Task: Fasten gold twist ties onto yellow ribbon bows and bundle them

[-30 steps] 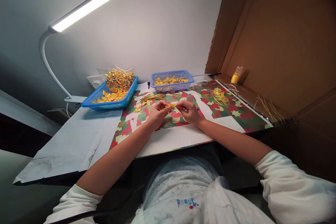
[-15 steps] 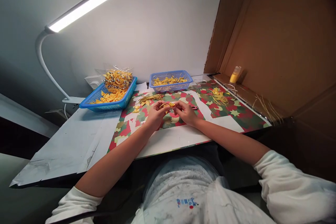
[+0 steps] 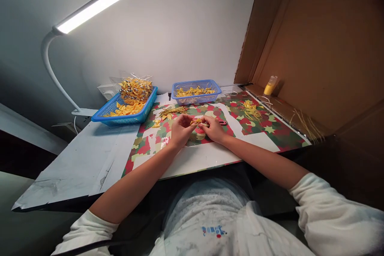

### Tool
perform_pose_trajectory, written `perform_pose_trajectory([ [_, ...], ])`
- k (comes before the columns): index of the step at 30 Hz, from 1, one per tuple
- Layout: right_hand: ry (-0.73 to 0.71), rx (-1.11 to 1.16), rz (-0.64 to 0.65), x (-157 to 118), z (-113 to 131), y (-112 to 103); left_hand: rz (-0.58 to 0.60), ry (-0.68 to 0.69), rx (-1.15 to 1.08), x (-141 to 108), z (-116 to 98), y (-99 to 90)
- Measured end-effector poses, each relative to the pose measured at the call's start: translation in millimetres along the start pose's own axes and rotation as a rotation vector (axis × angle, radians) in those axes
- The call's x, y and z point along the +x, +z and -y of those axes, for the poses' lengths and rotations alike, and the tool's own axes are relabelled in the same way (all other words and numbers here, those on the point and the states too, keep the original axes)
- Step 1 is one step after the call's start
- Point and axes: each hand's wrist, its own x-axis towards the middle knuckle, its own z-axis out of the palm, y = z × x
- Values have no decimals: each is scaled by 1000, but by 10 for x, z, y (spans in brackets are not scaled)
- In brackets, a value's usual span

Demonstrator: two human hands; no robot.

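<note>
In front of us we see a white table, and on it a camouflage-patterned sheet. A blue basket stands at the left with yellow pieces inside; a smaller periwinkle basket stands near the wall, also holding yellow pieces. Our left hand and right hand meet above the sheet, with the fingers narrow. Just beyond our left hand lies a bundle of golden cords. Both hands pinch one small yellow piece, which is between our fingertips; its exact shape we cannot tell.
</note>
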Motion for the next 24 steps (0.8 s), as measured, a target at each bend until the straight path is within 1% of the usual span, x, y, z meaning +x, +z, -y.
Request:
perform_pose_trajectory([
  [5, -26, 49, 10, 1, 5, 3, 28, 95, 107, -40, -23, 2],
  [10, -79, 81, -54, -4, 36, 6, 25, 110, 119, -33, -10, -6],
  [13, -70, 65, -47, -9, 46, 9, 15, 110, 104, -14, 1, -7],
  [15, -46, 73, -2, -14, 54, 11, 8, 75, 65, 8, 5, -3],
  [18, 3, 105, 45, -18, 66, 12, -16, -16, 0, 51, 12, 2],
  [21, 19, 118, 31, -12, 57, 16, -35, -100, -36, 92, 35, -7],
  [24, 20, 118, -2, 4, 24, 29, -25, -176, -57, 116, 70, -24],
])
